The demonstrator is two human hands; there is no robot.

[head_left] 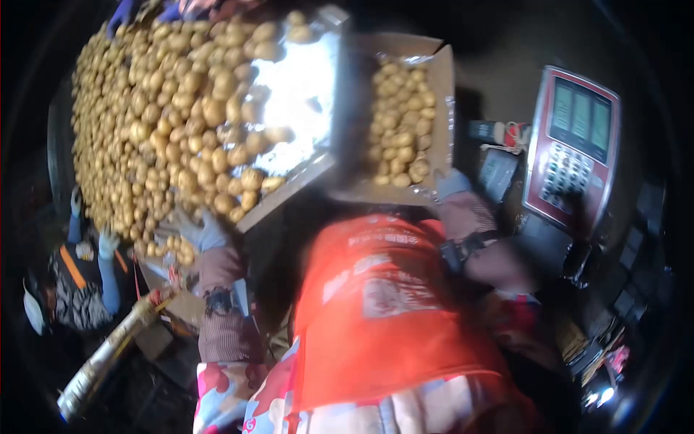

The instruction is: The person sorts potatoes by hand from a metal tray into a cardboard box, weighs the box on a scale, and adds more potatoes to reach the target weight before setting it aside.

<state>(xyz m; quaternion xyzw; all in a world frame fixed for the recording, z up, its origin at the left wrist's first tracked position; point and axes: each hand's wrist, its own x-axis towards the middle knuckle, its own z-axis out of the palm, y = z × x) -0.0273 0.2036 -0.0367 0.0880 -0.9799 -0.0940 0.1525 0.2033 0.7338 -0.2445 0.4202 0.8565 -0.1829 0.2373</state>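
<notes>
A large heap of potatoes (pixel 166 116) covers a table with a bright, shiny surface (pixel 296 94) at its right end. My left hand (pixel 201 230), in a pale glove, lies at the near edge of the heap with its fingers spread, touching potatoes. To the right of the table stands a cardboard box (pixel 444 94) lined with clear plastic and holding many potatoes. My right hand (pixel 452 184), also gloved, is at the near right corner of that box; its fingers are blurred and partly hidden at the cardboard.
A red scale display (pixel 575 145) with a keypad stands at the right, beside a small dark device (pixel 497 173). Another person (pixel 83 275) works at the lower left, near a long wrapped roll (pixel 108 351). Purple gloves of another person (pixel 121 16) reach in at the top.
</notes>
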